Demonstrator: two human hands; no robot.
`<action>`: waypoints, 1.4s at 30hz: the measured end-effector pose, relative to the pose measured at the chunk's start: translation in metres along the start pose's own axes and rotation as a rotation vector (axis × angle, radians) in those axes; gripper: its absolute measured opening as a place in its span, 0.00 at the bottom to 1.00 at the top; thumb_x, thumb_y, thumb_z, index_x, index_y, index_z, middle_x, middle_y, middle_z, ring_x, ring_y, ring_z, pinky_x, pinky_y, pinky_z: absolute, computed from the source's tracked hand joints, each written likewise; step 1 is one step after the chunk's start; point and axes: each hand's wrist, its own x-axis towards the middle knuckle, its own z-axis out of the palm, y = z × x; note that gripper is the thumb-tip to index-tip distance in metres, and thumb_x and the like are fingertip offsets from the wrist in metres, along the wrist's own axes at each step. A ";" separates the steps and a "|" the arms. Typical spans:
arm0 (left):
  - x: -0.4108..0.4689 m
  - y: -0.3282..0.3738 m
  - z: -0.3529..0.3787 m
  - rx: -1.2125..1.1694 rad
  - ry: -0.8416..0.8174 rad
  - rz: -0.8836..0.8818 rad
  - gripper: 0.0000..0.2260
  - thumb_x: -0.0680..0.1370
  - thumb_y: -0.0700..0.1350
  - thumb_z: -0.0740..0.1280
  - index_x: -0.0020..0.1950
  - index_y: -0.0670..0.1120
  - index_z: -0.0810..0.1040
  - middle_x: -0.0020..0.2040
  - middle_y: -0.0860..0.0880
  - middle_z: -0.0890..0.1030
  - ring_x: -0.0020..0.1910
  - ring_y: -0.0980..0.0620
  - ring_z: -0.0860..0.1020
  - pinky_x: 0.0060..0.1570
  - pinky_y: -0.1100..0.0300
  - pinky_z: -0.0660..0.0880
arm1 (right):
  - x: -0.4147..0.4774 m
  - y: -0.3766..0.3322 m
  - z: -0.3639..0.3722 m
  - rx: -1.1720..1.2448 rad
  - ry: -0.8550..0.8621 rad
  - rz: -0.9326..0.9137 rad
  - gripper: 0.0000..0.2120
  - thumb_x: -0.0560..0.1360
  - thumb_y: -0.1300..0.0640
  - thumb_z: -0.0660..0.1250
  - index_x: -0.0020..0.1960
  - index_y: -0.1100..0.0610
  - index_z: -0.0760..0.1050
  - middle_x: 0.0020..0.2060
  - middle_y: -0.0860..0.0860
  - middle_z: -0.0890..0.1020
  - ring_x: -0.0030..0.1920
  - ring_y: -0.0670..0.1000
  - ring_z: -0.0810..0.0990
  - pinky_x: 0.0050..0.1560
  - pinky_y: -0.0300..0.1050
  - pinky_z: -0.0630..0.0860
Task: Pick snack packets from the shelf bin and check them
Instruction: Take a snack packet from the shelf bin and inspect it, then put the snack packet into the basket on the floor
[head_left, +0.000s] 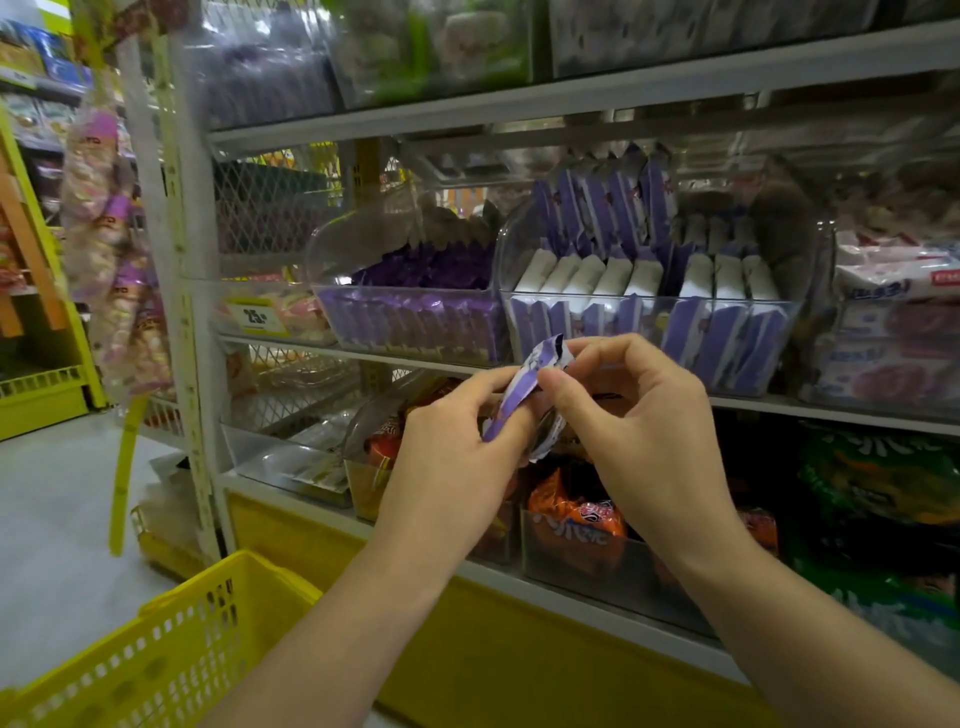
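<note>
Both hands hold one small purple and white snack packet in front of the shelf. My left hand grips its lower part with curled fingers. My right hand pinches its upper end between thumb and fingers. Behind them, on the middle shelf, a clear plastic bin holds several upright packets of the same purple and white kind. A second clear bin to its left holds purple packets.
A yellow shopping basket sits at the lower left. The lower shelf carries clear bins with orange snack bags and green bags at the right. White and pink packs fill the right of the middle shelf. Hanging snack strips dangle at the left.
</note>
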 end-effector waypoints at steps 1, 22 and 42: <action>-0.001 -0.001 -0.003 0.019 0.009 0.007 0.13 0.78 0.57 0.65 0.60 0.59 0.79 0.44 0.62 0.83 0.42 0.64 0.82 0.42 0.60 0.82 | 0.000 -0.001 0.003 0.005 -0.015 0.007 0.04 0.71 0.50 0.71 0.42 0.50 0.78 0.47 0.41 0.81 0.44 0.41 0.82 0.45 0.40 0.80; -0.042 -0.127 -0.150 0.510 -0.013 -0.056 0.26 0.75 0.48 0.71 0.72 0.58 0.69 0.65 0.59 0.75 0.62 0.60 0.74 0.58 0.67 0.70 | -0.027 0.038 0.192 0.479 -0.462 0.510 0.11 0.76 0.66 0.66 0.36 0.59 0.74 0.39 0.60 0.82 0.43 0.55 0.84 0.49 0.48 0.82; -0.196 -0.442 -0.176 0.727 -0.432 -0.821 0.14 0.79 0.52 0.66 0.65 0.53 0.76 0.60 0.49 0.81 0.56 0.47 0.79 0.50 0.54 0.76 | -0.143 0.258 0.288 -0.742 -1.481 0.155 0.19 0.80 0.41 0.57 0.53 0.50 0.82 0.77 0.50 0.55 0.70 0.51 0.69 0.65 0.46 0.70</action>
